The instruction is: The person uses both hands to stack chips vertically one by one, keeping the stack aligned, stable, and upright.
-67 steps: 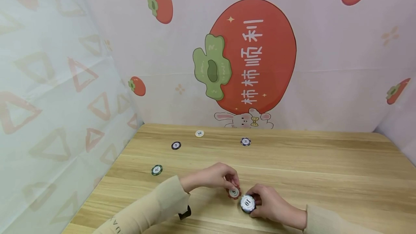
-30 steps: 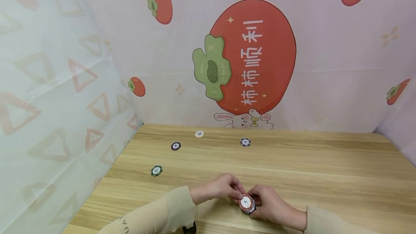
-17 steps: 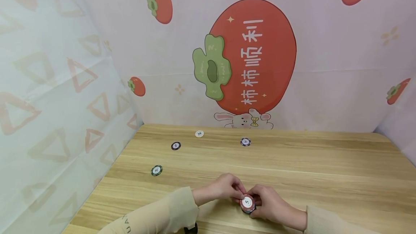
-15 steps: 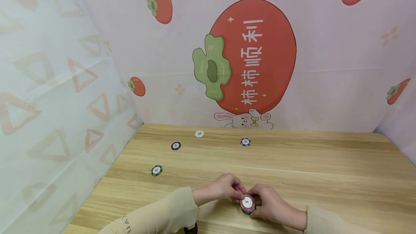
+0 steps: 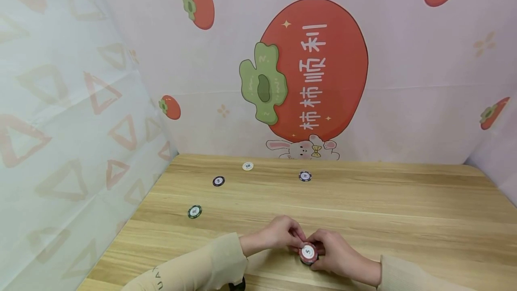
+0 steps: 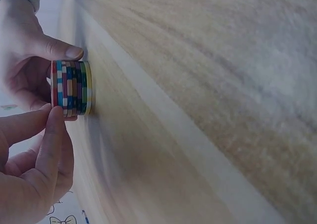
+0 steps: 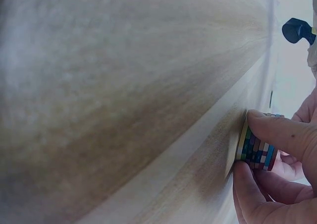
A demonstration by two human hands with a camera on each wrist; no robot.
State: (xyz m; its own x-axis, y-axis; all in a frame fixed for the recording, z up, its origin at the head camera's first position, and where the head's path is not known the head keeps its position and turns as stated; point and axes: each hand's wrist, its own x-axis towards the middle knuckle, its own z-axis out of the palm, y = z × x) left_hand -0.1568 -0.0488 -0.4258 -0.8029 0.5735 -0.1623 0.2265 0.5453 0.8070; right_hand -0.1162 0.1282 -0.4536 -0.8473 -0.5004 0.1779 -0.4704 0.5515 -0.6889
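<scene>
A round red chip with white centre and the number 5 [image 5: 308,251] lies flat on top of an upright stack of many-coloured round chips [image 6: 73,87], and the stack stands on the near part of the table. The left hand [image 5: 278,233] has a narrow grip: the tips of its thumb and fingers pinch the edge of the red chip. The right hand [image 5: 335,253] holds the stack from the other side, the thumb and the fingers around it.

Farther away, four single round chips lie well apart from the stack: a green one marked 20 [image 5: 194,211], a dark one with white centre [image 5: 219,181], whose number is too small to read, a pale one marked 50 [image 5: 248,166] and a dark-blue one marked 10 [image 5: 305,176]. Under all of them is the light wood-grain table [image 5: 387,210]. Behind it hangs a pale pink sheet printed with red fruits [image 5: 408,116].
</scene>
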